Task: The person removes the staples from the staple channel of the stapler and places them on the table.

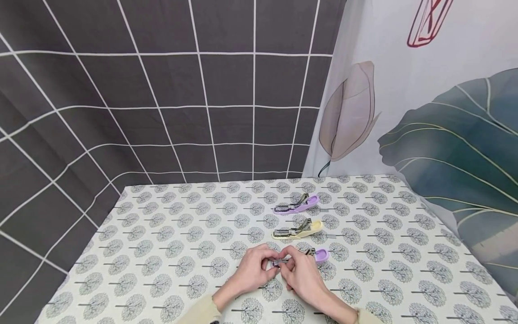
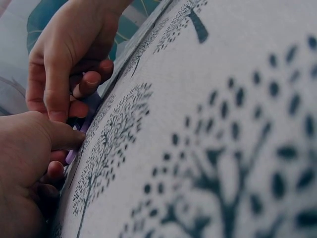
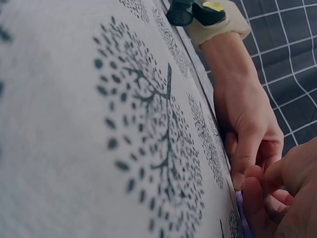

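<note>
Two bare hands meet over the nearest of three similar items, a purple plastic piece with dark metal parts (image 1: 321, 256); its exact kind I cannot make out. The left hand (image 1: 254, 268) pinches its left end between thumb and fingers. From the other side, the right hand (image 1: 301, 272) pinches it near the middle, covering much of the metal. Its rounded purple end sticks out to the right. A purple edge (image 2: 72, 154) shows under the left thumb in the left wrist view. In the right wrist view, the fingers mostly hide it.
Beyond the hands lies a yellow piece with a raised metal lever (image 1: 299, 230). Farther back is a matching purple piece (image 1: 297, 205). A tree-print cloth (image 1: 162, 270) covers the table. A dark checked curtain (image 1: 226, 81) and a leaf-print curtain (image 1: 352, 117) hang behind it.
</note>
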A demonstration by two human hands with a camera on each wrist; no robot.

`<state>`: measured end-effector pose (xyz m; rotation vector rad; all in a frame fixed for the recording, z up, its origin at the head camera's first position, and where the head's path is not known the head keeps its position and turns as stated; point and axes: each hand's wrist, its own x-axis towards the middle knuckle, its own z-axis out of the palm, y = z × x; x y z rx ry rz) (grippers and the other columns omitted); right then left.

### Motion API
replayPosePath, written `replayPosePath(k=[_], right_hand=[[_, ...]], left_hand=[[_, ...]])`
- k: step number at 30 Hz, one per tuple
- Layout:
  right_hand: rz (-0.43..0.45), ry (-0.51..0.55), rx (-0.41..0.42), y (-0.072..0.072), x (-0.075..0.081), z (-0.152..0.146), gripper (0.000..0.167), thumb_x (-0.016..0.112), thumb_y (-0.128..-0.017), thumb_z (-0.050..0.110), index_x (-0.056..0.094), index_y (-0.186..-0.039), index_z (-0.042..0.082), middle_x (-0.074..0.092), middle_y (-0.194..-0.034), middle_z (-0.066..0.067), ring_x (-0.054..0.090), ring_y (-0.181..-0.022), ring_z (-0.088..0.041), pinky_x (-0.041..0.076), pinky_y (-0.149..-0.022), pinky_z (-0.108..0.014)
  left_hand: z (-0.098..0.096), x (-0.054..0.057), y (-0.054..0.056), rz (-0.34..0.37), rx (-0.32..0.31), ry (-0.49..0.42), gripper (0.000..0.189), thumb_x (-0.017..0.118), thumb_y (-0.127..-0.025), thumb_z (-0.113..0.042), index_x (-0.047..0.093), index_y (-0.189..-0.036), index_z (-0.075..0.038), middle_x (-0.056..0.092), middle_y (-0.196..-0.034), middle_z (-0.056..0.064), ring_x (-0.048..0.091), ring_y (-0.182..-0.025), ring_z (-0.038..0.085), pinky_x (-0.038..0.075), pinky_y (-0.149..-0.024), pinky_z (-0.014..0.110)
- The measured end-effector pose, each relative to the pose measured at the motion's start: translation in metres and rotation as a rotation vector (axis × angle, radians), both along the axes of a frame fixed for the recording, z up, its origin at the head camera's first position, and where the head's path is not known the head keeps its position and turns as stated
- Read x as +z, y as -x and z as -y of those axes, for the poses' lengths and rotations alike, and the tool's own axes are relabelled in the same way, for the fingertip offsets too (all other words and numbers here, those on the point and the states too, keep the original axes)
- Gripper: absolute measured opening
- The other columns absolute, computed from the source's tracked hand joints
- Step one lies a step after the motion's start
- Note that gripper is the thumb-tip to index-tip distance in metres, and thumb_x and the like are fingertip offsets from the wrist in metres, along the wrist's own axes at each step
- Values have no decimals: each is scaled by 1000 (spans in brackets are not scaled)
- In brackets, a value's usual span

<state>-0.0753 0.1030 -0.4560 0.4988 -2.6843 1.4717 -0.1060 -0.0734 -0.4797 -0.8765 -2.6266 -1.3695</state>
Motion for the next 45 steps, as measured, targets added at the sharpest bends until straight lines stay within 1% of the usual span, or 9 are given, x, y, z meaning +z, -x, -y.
replayPosePath(k=[4,11,18,23,34,42,45], right_hand=[[14,17,8,0,1,-1,19,66,-87,-7,63,-103,2,60,-62,5,53,-39,-4,42,-33,-25],[42,27,17,0,3,-3,20,64,-88,-9,63,-105,1,61,-63,4,53,-40,-5,43,-33,-27],[78,41,21,-2,5,-4,17,61,-91,-6,62,-105,3,61,-63,2,53,-38,-8,45,-33,-28],[76,48,16,-2,5,-5,16,61,-92,-5,61,-105,4,62,-63,2,53,-37,-9,44,-33,-28],[100,94,43,-5,5,-9,15,62,-93,-3,60,-105,5,63,-64,1,54,-38,-10,45,-33,-30],[123,129,63,-8,11,-11,17,63,-92,-4,60,-106,5,64,-66,-3,55,-39,-10,47,-34,-32],[134,160,83,-9,14,-12,17,62,-93,-5,60,-107,4,64,-66,-6,55,-40,-10,47,-35,-33]], left_hand=[[-1,1,0,-7,-3,-3,28,82,-75,1,75,-101,-8,49,-70,-7,38,-58,-4,37,-51,16],[-1,1,0,7,0,-4,28,82,-75,1,75,-101,-8,50,-70,-6,38,-58,-4,37,-50,16],[-2,2,1,8,0,-5,29,82,-74,2,75,-101,-7,52,-71,-6,39,-57,-4,37,-49,16],[-2,2,1,12,-1,-3,28,82,-74,2,75,-100,-8,52,-72,-7,39,-58,-4,36,-50,16],[-1,1,1,-19,-3,-2,27,81,-74,1,75,-99,-8,50,-69,-5,37,-57,-4,35,-49,16],[-1,1,0,-10,-2,1,29,81,-73,3,76,-99,-9,50,-70,-6,37,-57,-4,35,-50,16],[0,1,0,-2,2,5,29,81,-74,2,76,-99,-10,49,-70,-7,37,-57,-4,35,-50,16]])
